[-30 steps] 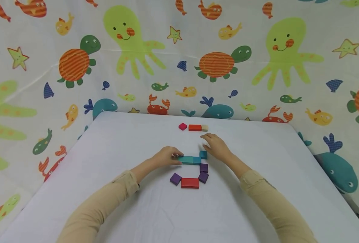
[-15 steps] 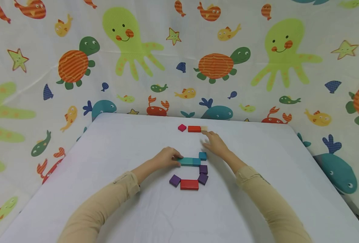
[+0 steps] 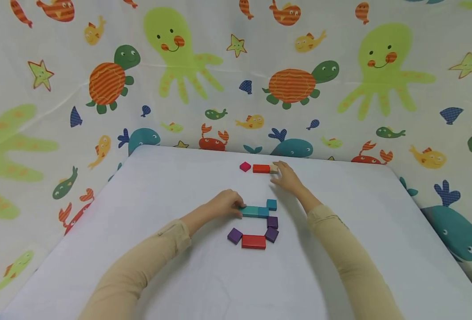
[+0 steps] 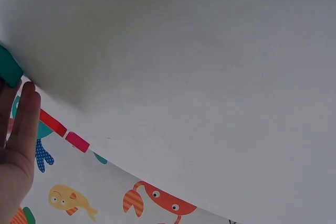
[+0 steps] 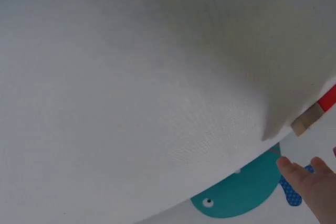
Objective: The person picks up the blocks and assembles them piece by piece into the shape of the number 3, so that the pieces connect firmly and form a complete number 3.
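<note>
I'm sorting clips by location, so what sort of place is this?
Possibly an indoor play area or a small filming set; the wider room is out of view. The clues are the white table, the backdrop of cartoon sea animals behind it, and the small coloured blocks laid out.

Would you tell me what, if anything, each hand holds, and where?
The left hand pinches the teal block at its left end; the right hand, near the pale cube, holds nothing.

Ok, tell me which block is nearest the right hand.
The beige block, just right of the far red block: the only beige one, and the others lie farther from the right hand.
</note>
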Available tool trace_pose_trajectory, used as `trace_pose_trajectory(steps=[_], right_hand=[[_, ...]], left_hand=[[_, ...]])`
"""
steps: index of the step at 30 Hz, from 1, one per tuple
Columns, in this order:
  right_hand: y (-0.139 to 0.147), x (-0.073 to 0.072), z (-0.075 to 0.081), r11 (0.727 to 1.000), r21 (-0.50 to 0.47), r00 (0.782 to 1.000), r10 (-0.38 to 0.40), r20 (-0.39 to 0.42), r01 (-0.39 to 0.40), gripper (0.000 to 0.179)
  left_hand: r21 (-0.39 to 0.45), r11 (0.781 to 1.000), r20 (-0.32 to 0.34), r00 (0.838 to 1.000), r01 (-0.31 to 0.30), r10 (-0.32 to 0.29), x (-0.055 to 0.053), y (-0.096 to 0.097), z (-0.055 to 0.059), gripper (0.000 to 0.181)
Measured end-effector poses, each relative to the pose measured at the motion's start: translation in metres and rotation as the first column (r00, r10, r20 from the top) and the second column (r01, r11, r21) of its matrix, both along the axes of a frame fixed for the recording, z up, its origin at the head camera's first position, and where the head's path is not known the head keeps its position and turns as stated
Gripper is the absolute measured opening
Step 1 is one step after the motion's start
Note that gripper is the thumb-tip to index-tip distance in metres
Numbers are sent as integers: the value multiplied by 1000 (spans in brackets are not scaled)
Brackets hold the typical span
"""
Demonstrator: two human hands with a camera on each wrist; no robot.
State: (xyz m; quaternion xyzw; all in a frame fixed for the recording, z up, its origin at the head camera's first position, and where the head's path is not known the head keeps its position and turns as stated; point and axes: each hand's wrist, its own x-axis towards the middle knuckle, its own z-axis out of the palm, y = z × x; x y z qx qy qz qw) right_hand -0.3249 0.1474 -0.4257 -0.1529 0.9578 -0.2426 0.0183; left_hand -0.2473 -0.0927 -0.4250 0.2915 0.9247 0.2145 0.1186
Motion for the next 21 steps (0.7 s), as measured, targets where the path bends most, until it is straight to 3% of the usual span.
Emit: trace_pose_trajectory(steps=[7, 10, 14, 17, 21], right_hand=[[3, -24, -6, 999, 37, 993, -28, 116, 24, 76], [9, -42, -23, 999, 38, 989, -25, 143, 20, 81], [35, -101, -89, 998, 57, 994, -16, 110, 9, 91], [47, -126, -113, 998, 63, 996, -9, 93, 3, 88], [31, -90, -60, 995, 104, 983, -23, 180, 5, 74]], left_hand=[[-18, 1000, 36, 999, -2, 3, -4, 6, 5, 31], [-24, 1000, 35, 999, 5, -4, -6, 8, 7, 32], [-47, 999, 30, 1000, 8, -7, -6, 9, 8, 33], [-63, 998, 27, 1000, 1, 1, -5, 10, 8, 33], [-68, 998, 27, 1000, -12, 14, -3, 10, 10, 33]])
